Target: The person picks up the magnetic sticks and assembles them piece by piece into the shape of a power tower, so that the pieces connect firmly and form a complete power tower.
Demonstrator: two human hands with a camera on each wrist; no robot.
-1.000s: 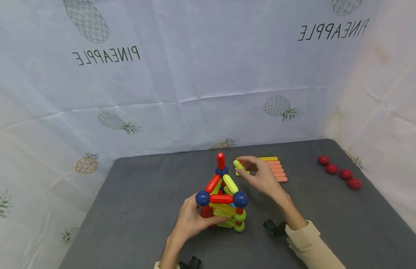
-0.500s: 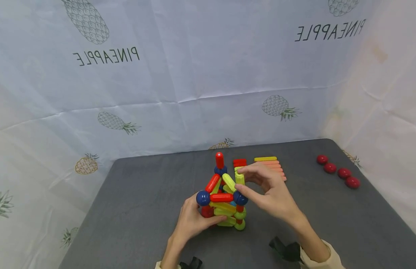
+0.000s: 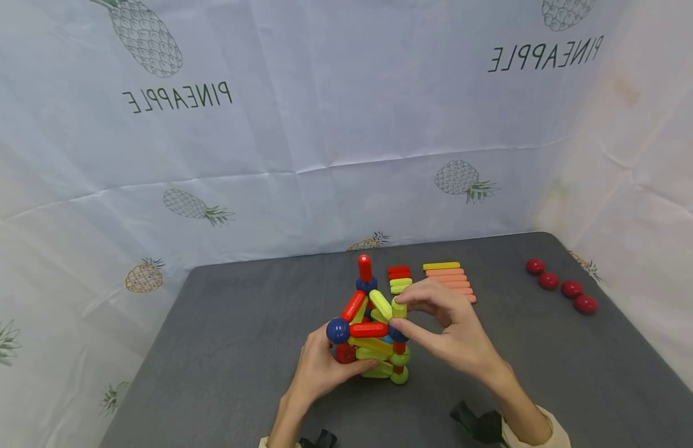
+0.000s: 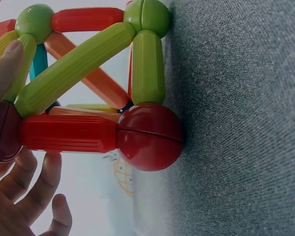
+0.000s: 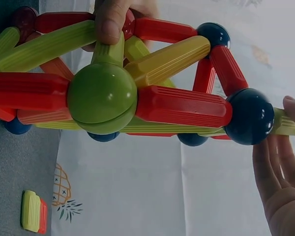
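Note:
A tower of magnetic rods and balls in red, yellow, green and blue stands on the dark table; its front left blue ball (image 3: pixel 338 330) and a red rod (image 3: pixel 368 330) show in the head view. My left hand (image 3: pixel 319 367) grips the tower's left side, thumb across a green rod (image 5: pixel 108 51). Thumb and fingers of my right hand (image 3: pixel 455 326) pinch a short yellow-green magnetic rod (image 3: pixel 399 308). In the right wrist view, that rod's end meets the tower's upper blue ball (image 5: pixel 250 116). At the peak, a red rod (image 3: pixel 365 269) stands upright.
Behind the tower lie short red rods (image 3: pixel 399 271) and yellow-green rods (image 3: pixel 401 283). Beside them is a row of orange rods (image 3: pixel 446 279) with one yellow rod (image 3: pixel 441 266). Several red balls (image 3: pixel 548 280) line the right side. A pineapple-print cloth (image 3: pixel 301 112) hangs behind the table (image 3: pixel 240 348).
My right hand has brought the yellow-green rod from the back toward me, turned it upright and lowered it onto the right blue ball. My left hand stays on the tower.

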